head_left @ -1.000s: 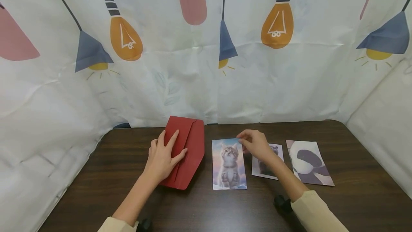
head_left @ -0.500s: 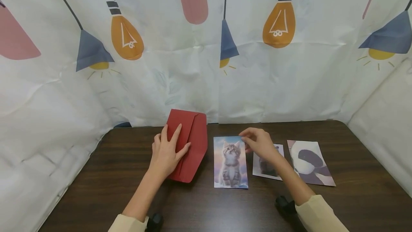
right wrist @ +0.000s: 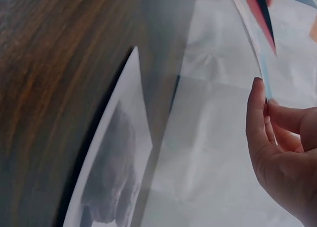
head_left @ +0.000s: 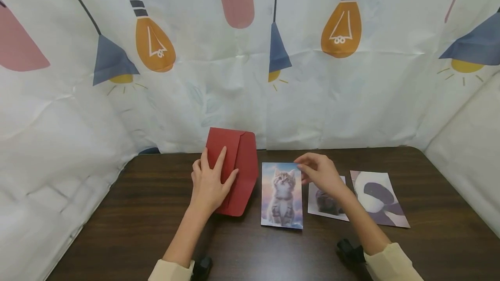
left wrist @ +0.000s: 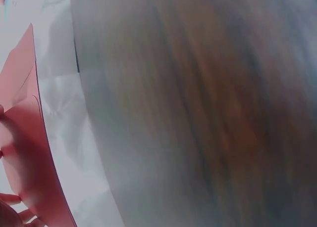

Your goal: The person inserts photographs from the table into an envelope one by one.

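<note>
A red envelope (head_left: 248,164) is tilted up in my left hand (head_left: 208,183), its top rising past the table's far edge in the head view. Two fingers and the thumb spread over its front, while the other fingers bend at its left edge. The left wrist view shows the envelope (left wrist: 29,138) from the side, with fingertips at the frame's left border. My right hand (head_left: 321,171) pinches the top right corner of a kitten picture card (head_left: 281,194) between thumb and fingers. Seen from the right wrist, this card (right wrist: 250,29) is nearly edge-on.
A smaller card with a dark grey animal (head_left: 328,203) lies partly under my right forearm. Right of it, a purple-and-white picture card (head_left: 376,196) rests on the dark wooden table (head_left: 129,216). A white curtain (head_left: 218,90) printed with lamps hangs behind.
The envelope has risen and shifted right with my left hand. My right hand still pinches the kitten card, which has moved slightly right.
</note>
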### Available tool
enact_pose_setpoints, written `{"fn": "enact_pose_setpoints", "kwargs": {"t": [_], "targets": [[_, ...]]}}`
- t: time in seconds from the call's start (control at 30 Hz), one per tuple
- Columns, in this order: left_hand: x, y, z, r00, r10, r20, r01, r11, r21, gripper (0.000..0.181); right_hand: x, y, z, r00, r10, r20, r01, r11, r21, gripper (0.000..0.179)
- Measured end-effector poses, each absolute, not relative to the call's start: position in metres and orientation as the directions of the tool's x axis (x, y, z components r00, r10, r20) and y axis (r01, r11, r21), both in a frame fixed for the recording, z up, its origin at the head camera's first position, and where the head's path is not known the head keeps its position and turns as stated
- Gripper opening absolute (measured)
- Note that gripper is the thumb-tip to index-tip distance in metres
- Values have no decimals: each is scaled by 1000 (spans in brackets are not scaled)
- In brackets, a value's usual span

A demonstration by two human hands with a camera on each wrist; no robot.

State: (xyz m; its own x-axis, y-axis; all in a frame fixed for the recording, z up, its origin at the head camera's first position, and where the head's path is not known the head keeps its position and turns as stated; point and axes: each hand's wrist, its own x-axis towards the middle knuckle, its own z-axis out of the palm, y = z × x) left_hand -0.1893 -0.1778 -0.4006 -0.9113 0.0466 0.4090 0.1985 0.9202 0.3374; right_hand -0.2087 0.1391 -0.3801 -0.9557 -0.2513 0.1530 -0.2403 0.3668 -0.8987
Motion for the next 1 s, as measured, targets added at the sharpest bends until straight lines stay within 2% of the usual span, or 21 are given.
{"fn": "enact_pose_setpoints", "kwargs": {"t": [0.4,1.0], "targets": [[-191,-156,-400,-882,53,469,235,911,339,77,-202,144,-364,-968,-216,130,-199,340,-919,22],[-184,-141,-395,-866,62,495,266,897,354,80,-201,145,-362,-968,-192,162,-215,298,-930,24]]}}
